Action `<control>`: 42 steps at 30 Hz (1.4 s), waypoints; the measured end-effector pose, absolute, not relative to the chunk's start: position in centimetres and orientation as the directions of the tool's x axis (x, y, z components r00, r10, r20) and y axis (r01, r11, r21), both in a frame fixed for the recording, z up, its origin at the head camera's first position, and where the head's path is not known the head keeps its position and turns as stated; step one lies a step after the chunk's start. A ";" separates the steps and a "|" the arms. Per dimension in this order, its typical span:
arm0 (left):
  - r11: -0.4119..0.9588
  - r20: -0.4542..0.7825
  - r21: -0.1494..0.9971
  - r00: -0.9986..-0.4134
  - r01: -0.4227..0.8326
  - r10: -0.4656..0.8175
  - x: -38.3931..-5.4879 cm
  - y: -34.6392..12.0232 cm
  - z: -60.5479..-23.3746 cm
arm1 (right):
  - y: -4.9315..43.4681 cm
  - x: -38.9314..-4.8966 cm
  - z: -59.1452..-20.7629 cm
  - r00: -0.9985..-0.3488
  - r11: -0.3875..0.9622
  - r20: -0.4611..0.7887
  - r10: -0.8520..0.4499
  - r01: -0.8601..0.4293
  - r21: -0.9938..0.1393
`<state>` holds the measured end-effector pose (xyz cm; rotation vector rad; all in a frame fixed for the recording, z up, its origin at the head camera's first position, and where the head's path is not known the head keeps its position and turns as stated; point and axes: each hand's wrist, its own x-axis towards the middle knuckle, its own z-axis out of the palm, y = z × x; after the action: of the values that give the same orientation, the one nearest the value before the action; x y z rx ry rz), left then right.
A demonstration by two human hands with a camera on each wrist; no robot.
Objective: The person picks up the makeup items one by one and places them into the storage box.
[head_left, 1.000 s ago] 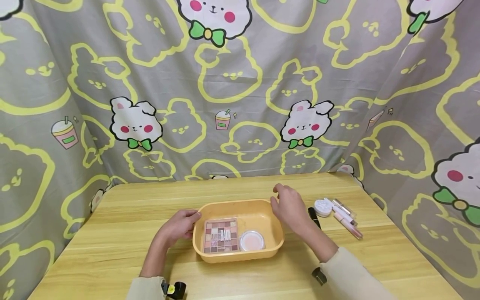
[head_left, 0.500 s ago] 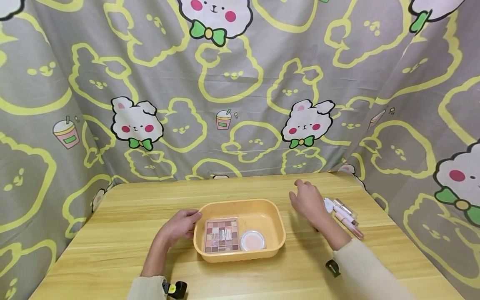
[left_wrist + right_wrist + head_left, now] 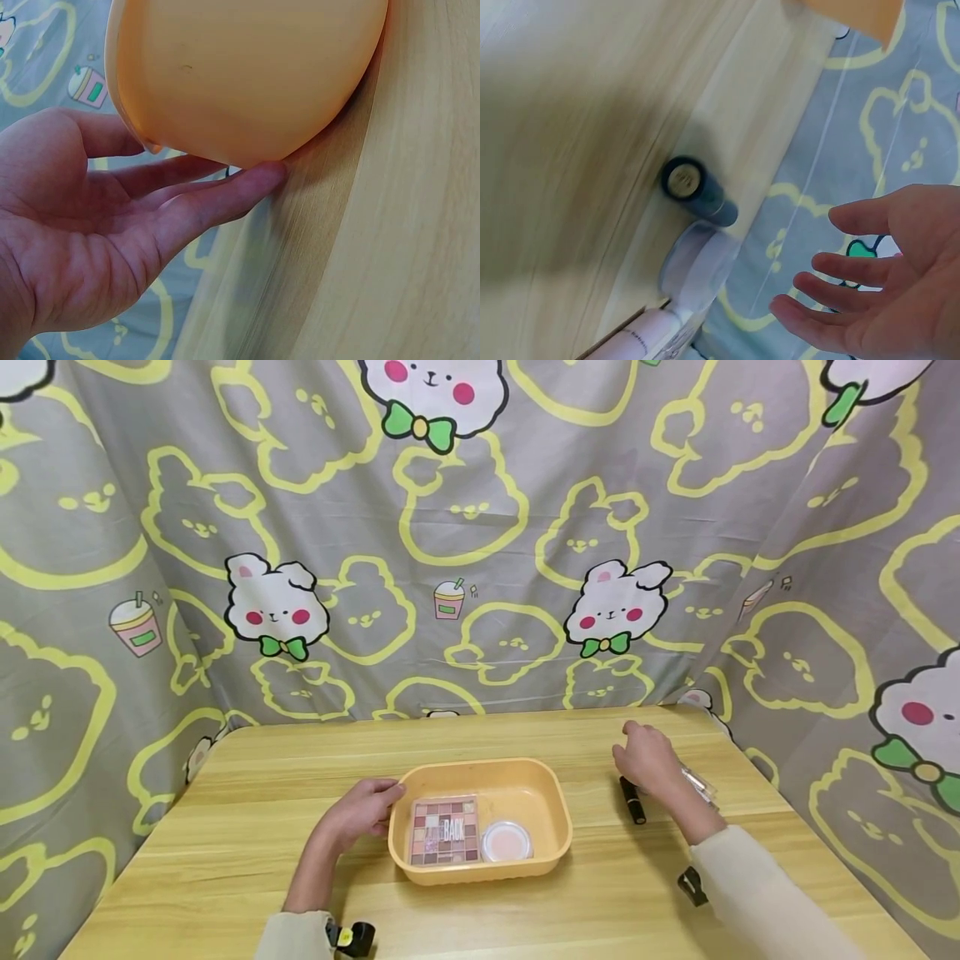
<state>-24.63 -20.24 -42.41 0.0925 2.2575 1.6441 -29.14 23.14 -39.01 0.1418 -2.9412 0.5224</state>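
My left hand (image 3: 363, 810) holds the left end of a yellow plastic basket (image 3: 562, 827), thumb at the rim and fingers against the outer wall (image 3: 255, 82). In the basket lie an eyeshadow palette (image 3: 442, 835) marked "BACK" and a round powder compact (image 3: 506, 842). To the right, my right hand (image 3: 651, 760) hovers over a group of cosmetics, fingers spread and nothing in them. Below it, in the right wrist view, are a black lipstick tube (image 3: 697, 187), a round white compact (image 3: 699, 266) and a pale pink tube (image 3: 634, 337). In the head view, the hand hides most of this group.
A clear-capped tube (image 3: 697, 783) shows past the right wrist. The wood-grain table (image 3: 300, 760) ends against a grey patterned curtain (image 3: 495, 543) at the back and sides. Black wrist cameras (image 3: 356, 938) sit at both sleeves.
My right hand has moved rightward from the basket's right rim, past the black lipstick tube, to above the other cosmetics. The left hand and basket have stayed in place.
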 end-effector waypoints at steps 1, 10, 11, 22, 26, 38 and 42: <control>0.326 -0.236 0.934 -0.938 -0.147 0.254 -24.6 -20.2 -42.4 | 23.4 -29.2 -39.1 -0.987 0.935 0.149 -0.064 -0.112 -0.337; 0.330 -0.241 0.931 -0.940 -0.153 0.243 -24.7 -20.1 -42.4 | 25.0 -29.3 -39.6 -0.999 0.948 0.014 -0.049 -0.051 -0.313; 0.334 -0.241 0.930 -0.940 -0.153 0.242 -24.7 -20.1 -42.4 | 25.1 -29.3 -39.7 -0.999 0.949 0.003 -0.045 -0.043 -0.312; 0.335 -0.232 0.932 -0.940 -0.141 0.249 -24.6 -20.2 -42.6 | 25.9 -29.4 -40.7 -0.998 0.963 -0.032 -0.055 -0.045 -0.264; 0.331 -0.231 0.933 -0.942 -0.143 0.244 -24.7 -20.3 -42.6 | 26.1 -29.4 -41.0 -0.997 0.961 -0.021 -0.075 -0.066 -0.269; 0.332 -0.236 0.931 -0.941 -0.148 0.243 -24.6 -20.2 -42.5 | 26.2 -29.2 -41.2 -0.996 0.957 0.010 -0.085 -0.085 -0.277; 0.334 -0.238 0.931 -0.941 -0.150 0.239 -24.7 -20.2 -42.5 | 26.2 -29.3 -41.3 -0.996 0.957 0.009 -0.086 -0.085 -0.276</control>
<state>-24.65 -20.20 -42.50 0.0786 2.2717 1.6390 -29.25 26.16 -41.26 0.1359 -3.1111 0.4378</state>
